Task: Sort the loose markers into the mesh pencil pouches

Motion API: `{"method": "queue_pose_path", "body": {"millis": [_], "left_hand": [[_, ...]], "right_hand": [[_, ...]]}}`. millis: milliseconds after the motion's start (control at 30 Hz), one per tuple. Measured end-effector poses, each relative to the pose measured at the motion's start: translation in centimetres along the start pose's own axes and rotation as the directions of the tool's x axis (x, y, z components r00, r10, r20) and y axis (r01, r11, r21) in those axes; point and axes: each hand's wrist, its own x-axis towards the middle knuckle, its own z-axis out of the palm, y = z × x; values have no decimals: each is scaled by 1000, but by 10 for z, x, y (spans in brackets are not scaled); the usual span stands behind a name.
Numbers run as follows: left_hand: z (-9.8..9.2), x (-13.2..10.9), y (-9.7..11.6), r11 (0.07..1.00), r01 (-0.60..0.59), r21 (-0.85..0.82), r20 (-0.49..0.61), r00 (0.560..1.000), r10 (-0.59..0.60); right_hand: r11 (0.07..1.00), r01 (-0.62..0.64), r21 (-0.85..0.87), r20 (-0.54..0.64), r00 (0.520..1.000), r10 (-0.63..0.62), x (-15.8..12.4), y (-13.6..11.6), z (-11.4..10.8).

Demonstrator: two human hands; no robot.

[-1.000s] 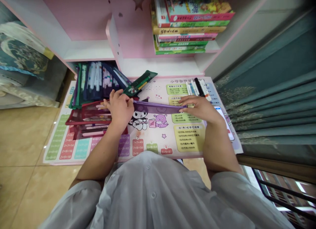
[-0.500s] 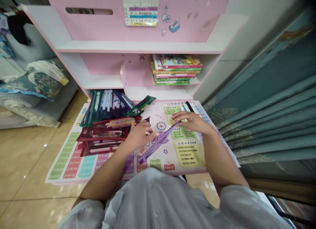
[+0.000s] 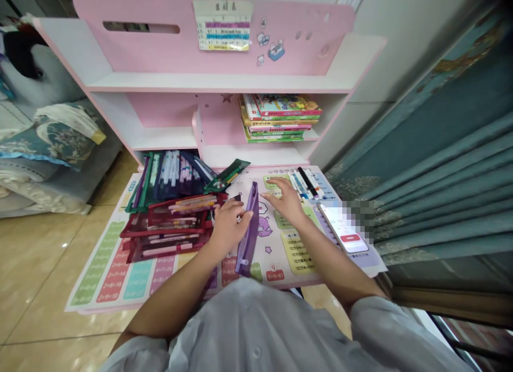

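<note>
— Head view: left hand (image 3: pixel 230 227)?
— Curling narrow around a slim purple zip pouch (image 3: pixel 249 234), holding its flat, tilted length nearly upright, with stacked red mesh pouches (image 3: pixel 166 227) just left.
— Right hand (image 3: pixel 284 202)?
— Spreading wide, fingertips pressing the glossy printed mat (image 3: pixel 138 278), slender markers (image 3: pixel 306 184) just ahead, smooth smartphone (image 3: pixel 342 227) just right.

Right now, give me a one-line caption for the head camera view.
Left hand touches a purple pencil pouch on a printed desk mat; right hand rests near markers.
</note>
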Motion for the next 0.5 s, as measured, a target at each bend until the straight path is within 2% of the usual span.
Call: {"method": "queue_pose_path", "body": {"millis": [67,133,300,500], "left_hand": [[7,0,-1,999,31,21,-97,995,-29],[14,-1,-1,998,38,47,-130,991,-32],[30,-2,-1,989,13,144,-170,985,12],[34,-1,-2,986,37,160,-165,986,-10]], "right_hand": [[1000,-1,-12,21,1000,1,-8,-5,6],[1000,9,-7,83,996,-9,-16,-8,9],[999,-34,-8,182,983,35,-26,-6,12],[996,-90,14,281,956,82,-34,-5,16]]}}
